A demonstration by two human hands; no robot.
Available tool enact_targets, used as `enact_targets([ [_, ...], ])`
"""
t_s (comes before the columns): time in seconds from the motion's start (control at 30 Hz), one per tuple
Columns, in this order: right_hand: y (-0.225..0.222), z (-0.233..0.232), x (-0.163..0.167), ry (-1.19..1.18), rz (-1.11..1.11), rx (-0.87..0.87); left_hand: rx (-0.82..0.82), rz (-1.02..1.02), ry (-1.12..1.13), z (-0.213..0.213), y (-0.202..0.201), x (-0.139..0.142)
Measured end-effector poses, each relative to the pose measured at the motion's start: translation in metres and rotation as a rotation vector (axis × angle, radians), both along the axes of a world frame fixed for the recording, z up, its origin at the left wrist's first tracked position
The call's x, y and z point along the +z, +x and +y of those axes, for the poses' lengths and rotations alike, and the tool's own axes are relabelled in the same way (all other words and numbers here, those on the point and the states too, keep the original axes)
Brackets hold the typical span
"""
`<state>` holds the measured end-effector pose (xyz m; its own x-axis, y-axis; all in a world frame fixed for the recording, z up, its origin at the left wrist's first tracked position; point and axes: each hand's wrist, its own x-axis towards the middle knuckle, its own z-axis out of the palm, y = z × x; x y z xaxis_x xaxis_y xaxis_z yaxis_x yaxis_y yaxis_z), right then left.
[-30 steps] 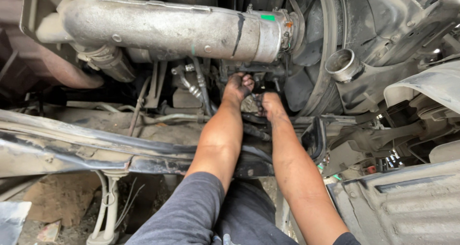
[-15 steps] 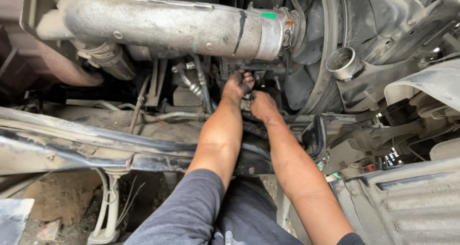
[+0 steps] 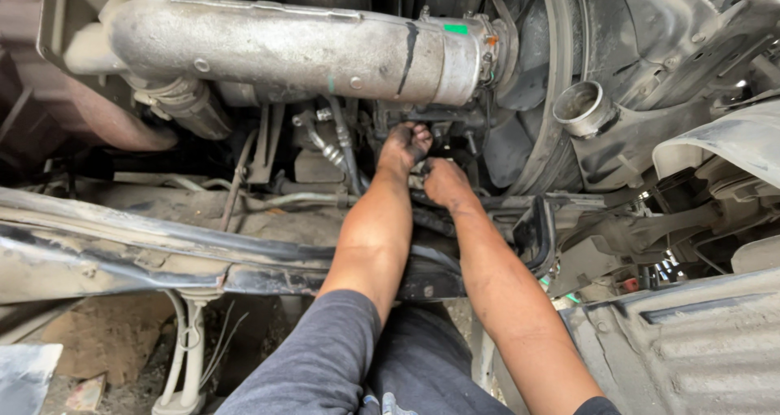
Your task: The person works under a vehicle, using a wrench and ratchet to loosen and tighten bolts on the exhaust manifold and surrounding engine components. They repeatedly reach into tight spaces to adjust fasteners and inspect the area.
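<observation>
Your left hand (image 3: 404, 145) is clenched on a dark fitting (image 3: 422, 123) at its 12 o'clock (below the long pipe (image 3: 309, 54)); your right hand (image 3: 443, 181) grips something hidden.

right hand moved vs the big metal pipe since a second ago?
Yes. The right hand has shifted left and slightly up toward the left hand, under the big metal pipe.

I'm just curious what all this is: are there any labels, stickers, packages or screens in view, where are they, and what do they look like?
Green sticker: small green rectangle on the upper right end of the big grey metal pipe, beside its clamp, above both hands.
Green mark: thin faint green streak low on the same pipe, near its middle.
Packages, signs, screens: none in view.
</observation>
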<state>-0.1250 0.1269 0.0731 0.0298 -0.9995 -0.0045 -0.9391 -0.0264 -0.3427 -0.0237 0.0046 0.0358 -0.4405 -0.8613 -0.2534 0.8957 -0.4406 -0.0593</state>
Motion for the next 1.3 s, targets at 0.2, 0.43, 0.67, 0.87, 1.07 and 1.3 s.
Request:
enact_targets([
  [0.2,0.000,0.001,0.001,-0.010,-0.015,0.004,-0.134,0.023,-0.141,-0.011,0.006,-0.006],
  [0.43,0.002,0.006,0.007,-0.002,-0.022,-0.025,0.001,-0.061,-0.012,-0.001,-0.002,-0.005],
  [0.67,-0.007,-0.006,-0.007,-0.013,-0.075,-0.128,-0.029,-0.014,-0.074,-0.006,0.003,-0.004],
  [0.87,-0.021,-0.026,-0.037,-0.082,-0.437,-0.208,-0.045,-0.336,-0.080,-0.002,0.003,-0.010],
  [1.07,-0.026,-0.037,-0.047,-0.006,-1.157,-0.233,0.243,-1.040,-0.246,-0.007,0.036,-0.010],
  [1.3,-0.018,-0.028,-0.041,0.216,-1.548,-0.263,0.281,-1.177,-0.083,0.002,0.022,-0.008],
])
